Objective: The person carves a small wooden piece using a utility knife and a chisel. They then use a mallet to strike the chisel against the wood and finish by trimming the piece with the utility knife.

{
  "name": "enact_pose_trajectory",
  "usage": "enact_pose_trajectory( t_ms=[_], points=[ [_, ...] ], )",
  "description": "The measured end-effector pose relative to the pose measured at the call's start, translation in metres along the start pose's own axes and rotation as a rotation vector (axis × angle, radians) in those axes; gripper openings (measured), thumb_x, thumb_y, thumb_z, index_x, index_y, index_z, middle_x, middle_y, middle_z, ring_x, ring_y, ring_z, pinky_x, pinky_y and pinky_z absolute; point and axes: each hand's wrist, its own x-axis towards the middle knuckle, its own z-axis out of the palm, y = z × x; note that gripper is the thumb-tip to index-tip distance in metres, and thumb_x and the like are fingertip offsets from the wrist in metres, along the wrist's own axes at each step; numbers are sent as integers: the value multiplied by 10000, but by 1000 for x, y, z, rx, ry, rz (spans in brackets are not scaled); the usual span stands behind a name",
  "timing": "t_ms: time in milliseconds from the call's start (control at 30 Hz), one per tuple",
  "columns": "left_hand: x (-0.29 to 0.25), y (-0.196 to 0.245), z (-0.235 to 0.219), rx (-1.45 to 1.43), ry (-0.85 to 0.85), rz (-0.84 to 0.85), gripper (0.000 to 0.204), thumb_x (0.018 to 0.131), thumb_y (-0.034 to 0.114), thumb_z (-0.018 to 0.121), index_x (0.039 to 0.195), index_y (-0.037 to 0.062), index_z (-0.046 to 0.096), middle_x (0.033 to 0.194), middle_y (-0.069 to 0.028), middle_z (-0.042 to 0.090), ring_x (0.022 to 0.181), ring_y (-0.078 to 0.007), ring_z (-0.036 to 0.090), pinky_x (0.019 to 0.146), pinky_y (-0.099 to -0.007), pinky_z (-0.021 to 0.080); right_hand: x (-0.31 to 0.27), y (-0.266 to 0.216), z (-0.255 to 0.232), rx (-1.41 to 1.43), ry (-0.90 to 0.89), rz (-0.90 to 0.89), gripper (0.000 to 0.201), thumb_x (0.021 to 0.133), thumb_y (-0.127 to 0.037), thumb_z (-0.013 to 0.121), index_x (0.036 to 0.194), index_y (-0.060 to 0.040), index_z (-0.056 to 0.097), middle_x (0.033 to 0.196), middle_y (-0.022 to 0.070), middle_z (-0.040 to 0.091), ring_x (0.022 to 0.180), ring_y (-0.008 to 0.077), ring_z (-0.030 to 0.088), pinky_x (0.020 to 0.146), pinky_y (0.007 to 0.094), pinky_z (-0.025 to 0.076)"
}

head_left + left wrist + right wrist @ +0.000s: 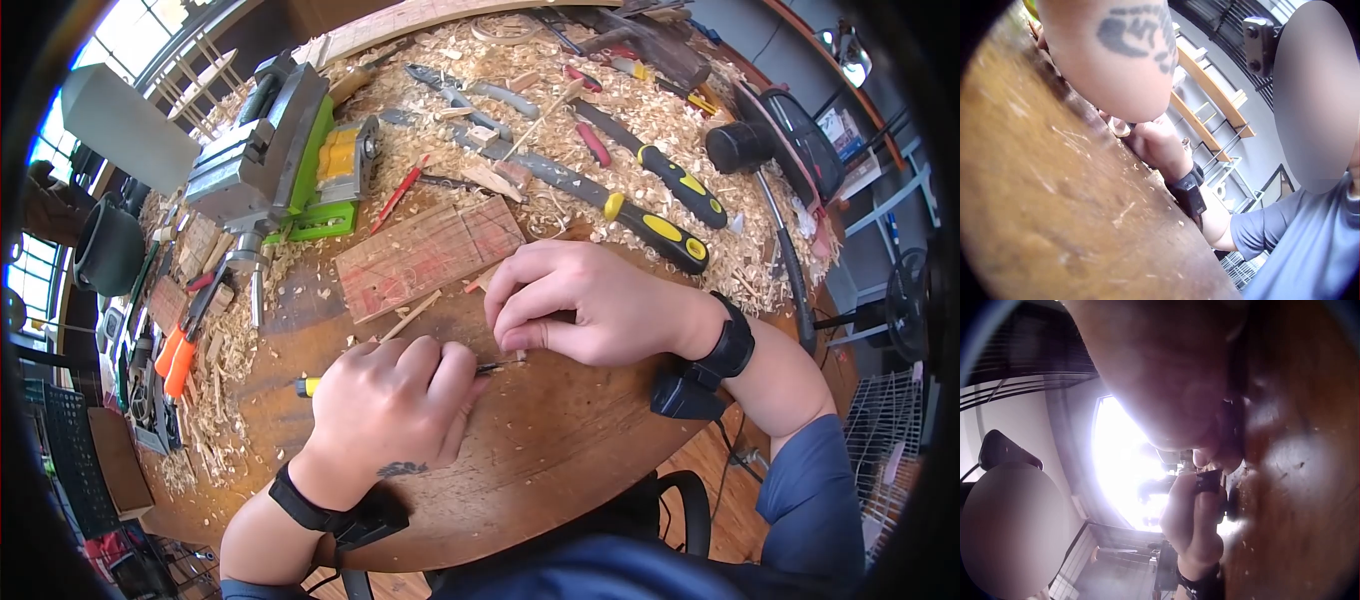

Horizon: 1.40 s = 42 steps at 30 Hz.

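My left hand [385, 410] grips a slim tool with a yellow-and-black handle [308, 387], low over the wooden table. From its curled fingers a thin dark end [490, 368] points towards my right hand [590, 305]. Thumb and forefinger of the right hand pinch a small pale piece of wood [521, 355] at that end; most of the piece is hidden. In the right wrist view, the dark part of the tool [1209, 480] shows at the left hand [1192, 519]. A wooden board with red marks [430, 255] lies just beyond both hands.
Deep wood shavings [560, 110] cover the far side. Among them lie a saw with a black-and-yellow handle [660, 235], a red pencil [400, 195] and a black mallet [738, 148]. A green-and-grey vise [265, 150] stands at the left, near orange-handled pliers [178, 358].
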Motion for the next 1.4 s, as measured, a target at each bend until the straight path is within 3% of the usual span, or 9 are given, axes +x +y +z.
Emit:
enact_pose_trajectory(
  t_ms=[267,333,467,533,867,1067,1133,1400],
  points=[
    [1,-2,1,32,23,28,256,893,310,777,816,148,593,655,-3,478,502,-178,576,447,-337,433,-1,1,2,-27,-6,-15,27,925,-78,781,914,-54,787,1086,39,733,1028,258,679,929,393,538],
    [2,-1,-1,54,-19,26,250,900,309,769,829,149,590,657,-13,484,493,-181,576,447,-332,442,-1,1,3,-9,5,-10,100,950,-142,741,926,-56,783,1020,81,728,1036,301,686,937,424,536],
    [3,6,-3,69,-72,-7,237,913,311,752,850,149,591,656,-20,492,478,-179,575,449,-329,460,-1,0,2,2,8,-2,105,949,-143,744,935,-46,783,1036,88,735,1042,307,686,937,428,538],
    [2,12,-3,85,-130,-74,206,902,283,745,850,142,604,707,-54,535,522,-254,576,482,-378,486,-1,-1,1,12,2,16,110,945,-138,747,937,-34,782,1046,97,742,1042,314,687,935,428,539],
    [-1,26,0,127,-157,-122,206,905,291,740,882,140,602,700,-53,540,486,-237,576,435,-374,480,0,-3,3,35,-8,14,91,920,-113,763,931,-23,776,1020,98,751,1033,318,693,927,431,541],
    [-5,30,5,195,-143,-87,239,928,317,724,900,120,593,686,-56,538,471,-211,580,418,-356,485,1,-7,4,40,1,31,88,907,-97,772,945,-18,774,1038,92,759,1041,310,695,945,426,545],
    [-4,31,3,227,-161,-49,176,932,242,658,906,82,588,675,-22,544,514,-157,639,431,-301,498,0,-8,6,7,14,20,88,906,-94,771,950,-18,775,1045,90,761,1045,310,695,955,426,547],
    [-6,40,8,305,-134,-74,164,923,231,649,889,89,576,658,-4,532,499,-127,614,422,-282,474,0,-10,10,-20,40,49,70,906,-84,766,948,-29,780,1060,92,771,1045,307,692,963,423,547]
  ],
)
